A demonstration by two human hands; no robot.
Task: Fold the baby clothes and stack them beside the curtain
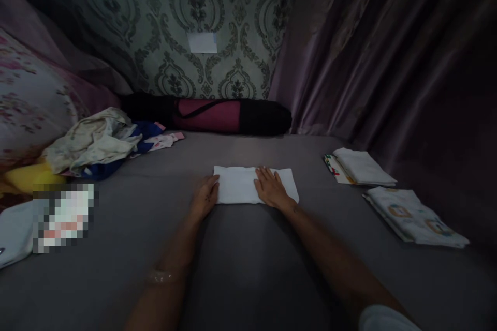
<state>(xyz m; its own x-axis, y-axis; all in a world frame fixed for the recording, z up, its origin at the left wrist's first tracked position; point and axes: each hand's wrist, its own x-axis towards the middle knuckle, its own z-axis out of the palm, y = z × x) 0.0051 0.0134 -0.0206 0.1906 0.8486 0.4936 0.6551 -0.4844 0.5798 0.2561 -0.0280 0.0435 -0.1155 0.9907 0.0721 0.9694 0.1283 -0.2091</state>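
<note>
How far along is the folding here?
Two stacks on the right look done: a white folded cloth and a patterned one. In hand is a white strip of cloth, the left hand at its left end, the right hand flat on it. The crumpled pile on the left appears to remain.

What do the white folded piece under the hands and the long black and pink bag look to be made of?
White folded piece: probably soft, matte woven cotton, judging by its slightly wavy edges and lack of shine.

Long bag: likely dull synthetic fabric, given its smooth, rounded surface; the dim light leaves this open.
</note>
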